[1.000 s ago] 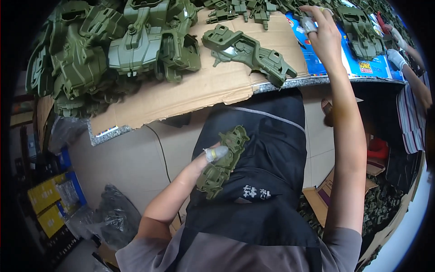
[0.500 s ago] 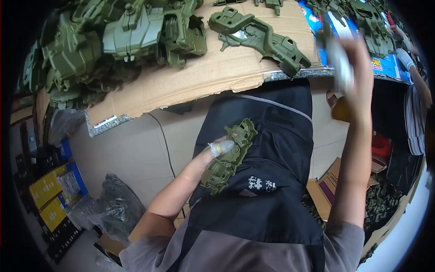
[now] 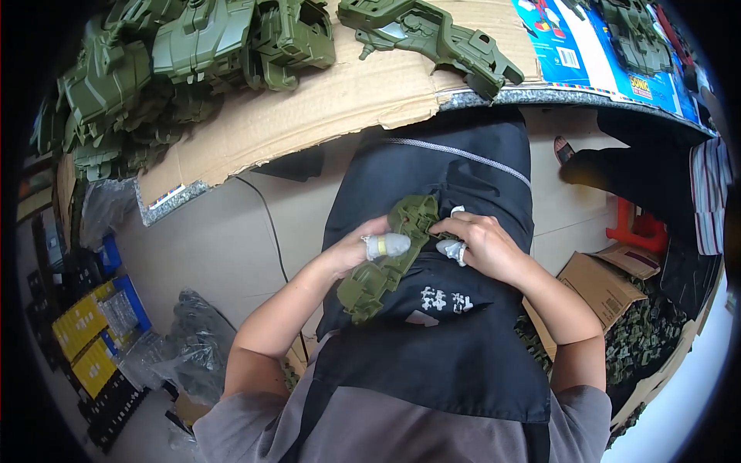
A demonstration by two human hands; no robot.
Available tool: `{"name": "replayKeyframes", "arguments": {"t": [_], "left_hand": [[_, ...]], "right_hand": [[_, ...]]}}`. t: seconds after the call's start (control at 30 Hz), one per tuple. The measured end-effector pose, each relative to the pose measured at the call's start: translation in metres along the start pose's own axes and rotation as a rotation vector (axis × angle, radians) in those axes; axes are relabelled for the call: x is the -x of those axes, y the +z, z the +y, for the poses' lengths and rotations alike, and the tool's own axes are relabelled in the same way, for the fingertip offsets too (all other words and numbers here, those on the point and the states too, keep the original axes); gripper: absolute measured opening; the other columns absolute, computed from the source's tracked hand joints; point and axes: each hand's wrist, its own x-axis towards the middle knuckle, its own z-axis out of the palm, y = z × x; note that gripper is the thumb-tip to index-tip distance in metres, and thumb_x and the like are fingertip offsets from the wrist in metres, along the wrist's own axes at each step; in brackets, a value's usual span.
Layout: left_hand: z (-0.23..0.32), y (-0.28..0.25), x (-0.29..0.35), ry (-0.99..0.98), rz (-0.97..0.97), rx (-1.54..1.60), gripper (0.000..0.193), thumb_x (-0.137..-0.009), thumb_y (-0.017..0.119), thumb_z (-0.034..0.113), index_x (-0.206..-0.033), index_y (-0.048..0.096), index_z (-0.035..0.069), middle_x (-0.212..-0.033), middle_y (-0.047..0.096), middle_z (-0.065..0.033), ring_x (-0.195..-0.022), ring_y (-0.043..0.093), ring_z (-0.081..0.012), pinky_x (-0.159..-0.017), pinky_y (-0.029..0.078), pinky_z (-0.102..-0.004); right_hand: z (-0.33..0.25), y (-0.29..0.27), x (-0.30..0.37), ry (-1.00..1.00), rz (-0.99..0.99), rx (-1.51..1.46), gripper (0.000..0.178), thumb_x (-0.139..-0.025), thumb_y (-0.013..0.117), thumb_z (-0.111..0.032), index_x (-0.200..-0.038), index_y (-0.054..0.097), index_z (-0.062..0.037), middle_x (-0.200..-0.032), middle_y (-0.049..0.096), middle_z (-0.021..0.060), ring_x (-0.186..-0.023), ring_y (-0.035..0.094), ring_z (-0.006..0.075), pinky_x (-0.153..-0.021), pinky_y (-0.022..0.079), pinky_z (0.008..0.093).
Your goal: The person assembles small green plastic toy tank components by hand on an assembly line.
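Single head-worn fisheye view, facing down, close above lap (image 3: 440,166) and hands (image 3: 490,247).

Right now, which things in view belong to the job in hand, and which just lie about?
In the job:
green part, in the left hand
right hand, at its edge
green shells, probably

Lying about, it seems:
plastic bag
yellow boxes

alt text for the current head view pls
A person's left hand holds a green molded part over a black apron, with the right hand at its right side, near the far end. Larger green pieces lie on cardboard beyond.
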Motion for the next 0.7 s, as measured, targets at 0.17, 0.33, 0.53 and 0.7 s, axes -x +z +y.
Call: {"name": "replayKeyframes", "arguments": {"t": [0.17, 0.33, 0.53, 0.7], "left_hand": [[-0.004, -0.002, -0.003, -0.027, 0.003, -0.011, 0.056, -0.082, 0.064, 0.019, -0.13, 0.042, 0.003, -0.12, 0.053, -0.0046, -0.104, 0.051, -0.0107, -0.09, 0.042, -0.026], [-0.005, -0.004, -0.004, -0.001, 0.015, 0.007, 0.055, -0.08, 0.066, 0.018, -0.128, 0.044, 0.002, -0.117, 0.054, -0.0043, -0.102, 0.052, -0.0101, -0.087, 0.043, -0.0252], [-0.008, -0.007, -0.007, 0.043, 0.0, -0.096, 0.05, -0.079, 0.067, 0.018, -0.122, 0.048, 0.002, -0.107, 0.058, -0.0027, -0.094, 0.055, -0.0089, -0.08, 0.046, -0.0244], [-0.011, -0.011, -0.009, 0.043, 0.008, -0.232, 0.047, -0.08, 0.066, 0.017, -0.122, 0.049, 0.005, -0.1, 0.06, -0.0019, -0.087, 0.057, -0.0081, -0.075, 0.047, -0.0248]], "right_hand": [[0.002, 0.01, -0.004, -0.037, 0.029, 0.066, 0.037, -0.06, 0.054, 0.009, -0.095, 0.061, -0.0008, -0.081, 0.064, 0.0179, -0.076, 0.062, 0.0335, -0.069, 0.05, 0.0408], [0.009, 0.013, -0.009, -0.026, 0.044, -0.041, 0.034, -0.061, 0.053, 0.009, -0.093, 0.06, 0.0002, -0.082, 0.064, 0.0185, -0.078, 0.063, 0.0335, -0.07, 0.05, 0.041], [0.021, 0.017, -0.013, -0.105, 0.048, -0.074, 0.029, -0.064, 0.053, 0.009, -0.091, 0.061, 0.0001, -0.085, 0.064, 0.0184, -0.08, 0.062, 0.0336, -0.073, 0.05, 0.04], [0.028, 0.022, -0.015, -0.085, -0.013, -0.184, 0.043, -0.056, 0.048, 0.013, -0.095, 0.061, 0.0011, -0.091, 0.063, 0.0201, -0.087, 0.061, 0.0358, -0.079, 0.048, 0.0377]]}}
